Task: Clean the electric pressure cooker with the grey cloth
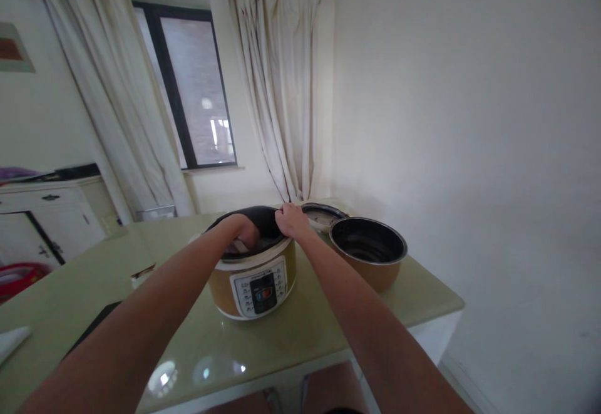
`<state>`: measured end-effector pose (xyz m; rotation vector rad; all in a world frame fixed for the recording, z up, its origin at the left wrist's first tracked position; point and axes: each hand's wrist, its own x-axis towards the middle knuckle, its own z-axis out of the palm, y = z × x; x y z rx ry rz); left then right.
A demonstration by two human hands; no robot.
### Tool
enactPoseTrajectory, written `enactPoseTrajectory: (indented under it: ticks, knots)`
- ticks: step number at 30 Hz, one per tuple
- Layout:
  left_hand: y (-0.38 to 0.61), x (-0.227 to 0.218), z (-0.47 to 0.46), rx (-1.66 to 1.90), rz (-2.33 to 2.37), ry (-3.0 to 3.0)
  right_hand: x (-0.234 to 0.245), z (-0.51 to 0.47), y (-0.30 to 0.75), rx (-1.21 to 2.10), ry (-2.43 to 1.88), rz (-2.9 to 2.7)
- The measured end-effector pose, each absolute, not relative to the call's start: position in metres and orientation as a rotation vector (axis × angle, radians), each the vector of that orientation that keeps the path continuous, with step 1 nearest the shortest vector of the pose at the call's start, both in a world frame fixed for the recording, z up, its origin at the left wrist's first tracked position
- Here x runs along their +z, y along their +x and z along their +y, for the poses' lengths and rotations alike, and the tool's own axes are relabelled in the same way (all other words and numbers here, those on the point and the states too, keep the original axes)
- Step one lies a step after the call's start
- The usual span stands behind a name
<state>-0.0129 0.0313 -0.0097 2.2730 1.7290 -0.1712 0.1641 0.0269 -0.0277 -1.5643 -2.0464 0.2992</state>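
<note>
Noted cooker [253,276] upright on the surface [291,332], toward the front edge; round body, long axis vertical, mouth up, lid off. Control panel [261,289] turned toward the wearer, a shade to the right. Left hand [243,231] dipped into the mouth from the near side, fingers hidden below the rim against something dark; cannot tell whether clenched or loose. Right hand [292,220] at the far right of the rim, fingers curled over it, gripping the cooker. Inside the cooker, only a dark mass up to the rim; cloth or lining, cannot tell. Just right of the cooker and apart from it, inner pot [375,276]: upright, gold wall, steel rim, dark inside, empty. Behind, between cooker and pot, lid [322,215] lying flat, just beside the right hand. Farther left on the surface, a dark mat [94,329]. Behind all, window [197,88] with pale curtains [282,88].
</note>
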Motion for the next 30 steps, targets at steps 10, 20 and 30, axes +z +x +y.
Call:
enactPoseTrajectory:
  ticks: [10,20,30]
  knots:
    - [0.021,-0.013,0.024,0.343,1.843,2.356,-0.028,0.029,0.164,0.292,-1.560,-2.043]
    - [-0.071,0.015,0.011,0.312,2.446,2.465,-0.029,0.029,0.166,0.298,-1.565,-2.061]
    - [-0.136,0.038,-0.002,0.284,2.126,2.520,-0.027,0.028,0.164,0.325,-1.576,-2.030]
